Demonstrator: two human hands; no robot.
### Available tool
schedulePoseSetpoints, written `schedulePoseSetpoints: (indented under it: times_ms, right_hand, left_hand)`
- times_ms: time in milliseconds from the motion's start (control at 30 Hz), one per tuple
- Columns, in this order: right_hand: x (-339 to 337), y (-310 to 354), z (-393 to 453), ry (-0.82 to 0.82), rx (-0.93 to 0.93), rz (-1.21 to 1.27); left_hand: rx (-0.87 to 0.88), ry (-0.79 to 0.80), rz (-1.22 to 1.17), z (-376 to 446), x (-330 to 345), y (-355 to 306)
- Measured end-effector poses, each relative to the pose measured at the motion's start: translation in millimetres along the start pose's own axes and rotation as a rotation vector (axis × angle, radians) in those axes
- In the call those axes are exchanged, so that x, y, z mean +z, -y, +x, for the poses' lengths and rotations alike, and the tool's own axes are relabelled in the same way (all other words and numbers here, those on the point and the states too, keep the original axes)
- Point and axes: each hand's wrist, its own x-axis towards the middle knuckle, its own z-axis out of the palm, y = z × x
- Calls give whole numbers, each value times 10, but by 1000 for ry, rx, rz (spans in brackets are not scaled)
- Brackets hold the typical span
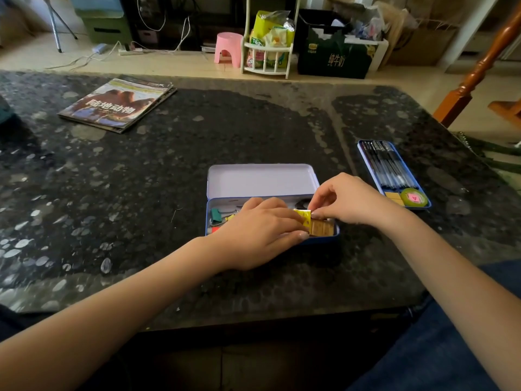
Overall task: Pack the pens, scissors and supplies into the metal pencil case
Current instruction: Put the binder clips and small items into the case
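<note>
The metal pencil case lies open in the middle of the table, lid tipped back, pale inside. Its base holds a green binder clip, a yellow clip, something red and brown pads at the right end. My left hand lies over the base's middle, fingers on a small yellow packet. My right hand pinches the same packet from the right. A separate blue inner tray at the right holds several black pens, yellow notes and a tape roll.
A stack of magazines lies at the table's far left. The dark speckled table has its front edge near my lap. Beyond it on the floor stand a pink stool, a white rack and a green box.
</note>
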Motion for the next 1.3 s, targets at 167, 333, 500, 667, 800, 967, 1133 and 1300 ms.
schedulePoseSetpoints:
  times_ms: [167,333,500,667,800,967,1133,1300]
  right_hand:
    - [1,-23,-20,61,-31,-19]
    - [-25,-25,-38,-86,-70,101]
    - [102,-7,-15,-44,-100,-13]
    - [110,-26,20,18,-93,34]
    - [84,-49,-26,105,-104,28]
    - [135,-27,1,49,-79,-48]
    - [93,28,56,48,-94,23]
    - [17,151,244,-117,-120,255]
  left_hand:
    - [-14,13,13,-51,50,2]
    - [-24,6,29,-70,53,-29]
    - [-5,13,99,-94,55,-54]
    - [-49,-46,17,-133,56,-14]
    - [-64,-87,29,-208,67,33]
    - [-94,-113,48,-427,-4,118]
    - [-187,-198,74,-706,-8,263]
    - [-263,-120,93,-734,-53,337]
